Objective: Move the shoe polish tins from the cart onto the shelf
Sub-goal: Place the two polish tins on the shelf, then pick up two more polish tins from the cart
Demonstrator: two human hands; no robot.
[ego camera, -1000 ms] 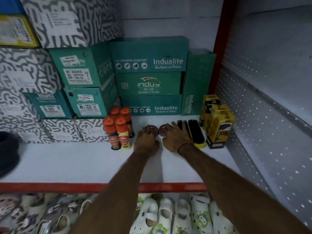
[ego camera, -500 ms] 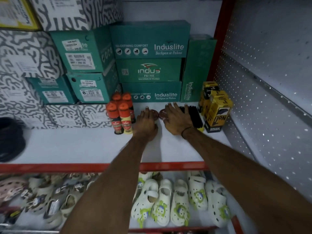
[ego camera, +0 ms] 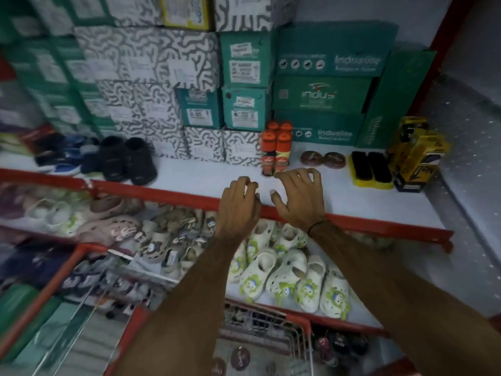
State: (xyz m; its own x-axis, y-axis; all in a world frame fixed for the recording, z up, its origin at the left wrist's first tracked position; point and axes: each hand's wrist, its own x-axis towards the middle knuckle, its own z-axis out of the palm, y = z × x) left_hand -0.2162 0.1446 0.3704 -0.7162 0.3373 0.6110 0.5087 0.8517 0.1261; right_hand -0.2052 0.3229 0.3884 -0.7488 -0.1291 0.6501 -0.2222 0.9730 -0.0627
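Two round brown polish tins (ego camera: 323, 159) flat on shelf (ego camera: 352, 202), side by side; left hand (ego camera: 238, 204), right hand (ego camera: 298, 198) empty, fingers apart.

A white shelf (ego camera: 189, 177) with a red front edge carries everything. Just beyond the empty, spread left hand (ego camera: 238, 204) and right hand (ego camera: 298, 196) stand orange-capped bottles (ego camera: 276, 150); past the right hand's fingertips lie two polish tins (ego camera: 324, 159) side by side, then a brush (ego camera: 371, 169) and yellow cartons (ego camera: 417, 156). Stacked shoe boxes (ego camera: 244, 85) fill the back, with dark shoes (ego camera: 127, 158) well to the left of the hands.
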